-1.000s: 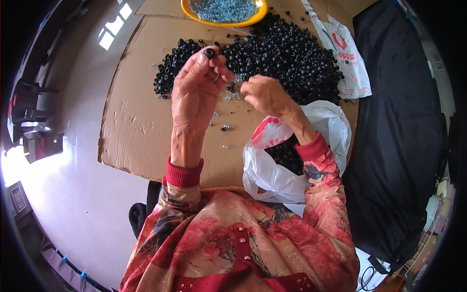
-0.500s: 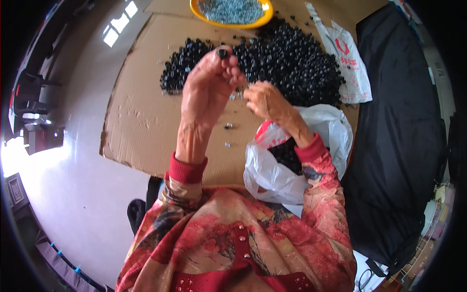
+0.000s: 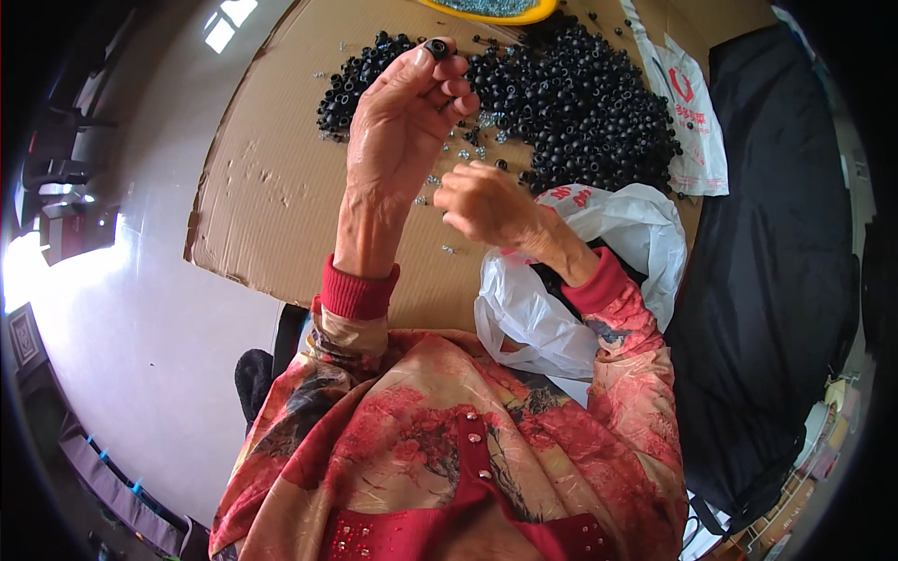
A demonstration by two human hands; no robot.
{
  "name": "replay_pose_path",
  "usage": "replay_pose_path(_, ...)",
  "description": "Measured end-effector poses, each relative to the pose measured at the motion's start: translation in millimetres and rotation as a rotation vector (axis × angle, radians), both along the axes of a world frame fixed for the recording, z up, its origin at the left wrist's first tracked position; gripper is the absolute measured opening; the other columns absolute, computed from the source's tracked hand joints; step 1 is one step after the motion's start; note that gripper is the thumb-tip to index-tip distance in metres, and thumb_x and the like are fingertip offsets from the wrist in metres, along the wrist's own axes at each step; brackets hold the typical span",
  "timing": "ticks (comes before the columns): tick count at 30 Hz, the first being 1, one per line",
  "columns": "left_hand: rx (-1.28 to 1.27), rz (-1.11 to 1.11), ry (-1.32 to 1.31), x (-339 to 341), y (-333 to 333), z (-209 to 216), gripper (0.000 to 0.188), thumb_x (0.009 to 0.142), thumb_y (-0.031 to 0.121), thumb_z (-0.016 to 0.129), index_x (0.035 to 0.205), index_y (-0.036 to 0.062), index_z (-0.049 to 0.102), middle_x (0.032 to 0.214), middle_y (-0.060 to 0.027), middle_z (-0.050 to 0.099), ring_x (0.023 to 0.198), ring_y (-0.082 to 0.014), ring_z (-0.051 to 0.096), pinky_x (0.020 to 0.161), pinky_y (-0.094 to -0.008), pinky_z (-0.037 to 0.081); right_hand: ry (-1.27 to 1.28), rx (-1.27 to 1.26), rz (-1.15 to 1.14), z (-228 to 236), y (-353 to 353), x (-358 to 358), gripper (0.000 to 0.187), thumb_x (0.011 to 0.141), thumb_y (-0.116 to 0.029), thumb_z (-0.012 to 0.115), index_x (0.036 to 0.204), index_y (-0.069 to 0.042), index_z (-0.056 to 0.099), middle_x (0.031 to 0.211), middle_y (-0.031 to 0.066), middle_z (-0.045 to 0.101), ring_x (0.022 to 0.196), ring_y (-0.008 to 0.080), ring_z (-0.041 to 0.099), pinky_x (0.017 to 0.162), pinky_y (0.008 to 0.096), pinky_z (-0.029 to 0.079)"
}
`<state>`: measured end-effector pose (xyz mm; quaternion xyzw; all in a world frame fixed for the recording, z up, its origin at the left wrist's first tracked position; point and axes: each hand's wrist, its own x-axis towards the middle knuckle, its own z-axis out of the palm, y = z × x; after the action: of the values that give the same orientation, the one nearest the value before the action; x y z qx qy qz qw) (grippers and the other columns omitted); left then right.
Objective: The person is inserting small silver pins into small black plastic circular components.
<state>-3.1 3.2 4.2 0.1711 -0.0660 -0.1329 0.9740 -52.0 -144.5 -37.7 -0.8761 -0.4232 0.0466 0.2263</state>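
Observation:
Between thumb and index finger, my left hand (image 3: 407, 122) pinches a small black round piece with a hole (image 3: 437, 49), its opening facing up; the other fingers curl loosely. My right hand (image 3: 491, 206) is closed, knuckles upward, nearer to me and to the right of the left hand. Its fingertips are turned under, so anything held in them is hidden. Beyond both hands spreads a large pile of similar hollow black pieces (image 3: 589, 112). Small clear or metallic bits (image 3: 449, 250) lie scattered on the cardboard (image 3: 253, 187) near my hands.
An open white plastic bag (image 3: 533, 318) sits under my right forearm, with black contents partly visible. At the far edge stands a yellow bowl (image 3: 505, 14) of small bluish-silver bits. A flat white bag (image 3: 697, 140) lies right of the pile, beside a large black cloth-like surface (image 3: 767, 280).
My right hand has drawn nearer to me, away from the pile. The black piece in my left hand now shows its hole more clearly. The whole view has shifted slightly.

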Motion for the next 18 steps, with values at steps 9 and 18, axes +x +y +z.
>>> replay_pose_path(9, -0.074, -0.022, 0.034, -4.7, 0.8, 4.2, 0.025, 0.090, 0.017, 0.051, 0.107, -0.0012, 0.052, 0.090, -0.0077, 0.058, 0.077, -0.0157, 0.057, 0.075, -0.0333, 0.050, 0.013, 0.145, 0.006, 7.4, 4.9, -3.1, 0.009, 0.070, -0.009, 0.062, 0.068, -0.006, 0.055, 0.067, 0.0051, 0.052, 0.068, 0.0224, 0.053, 0.068, 0.0344, 0.041)
replay_pose_path(18, -0.019, -0.035, 0.013, -14.4, -12.7, 18.6, 0.023, 0.089, 0.016, 0.052, 0.105, -0.0021, 0.054, 0.088, -0.0088, 0.060, 0.077, -0.0162, 0.058, 0.074, -0.0309, 0.049, 0.537, 1.073, -0.486, 116.0, -16.9, 38.2, 0.015, 0.083, -0.010, 0.059, 0.092, 0.002, 0.063, 0.080, 0.0067, 0.064, 0.071, 0.0116, 0.061, 0.068, 0.0241, 0.050)
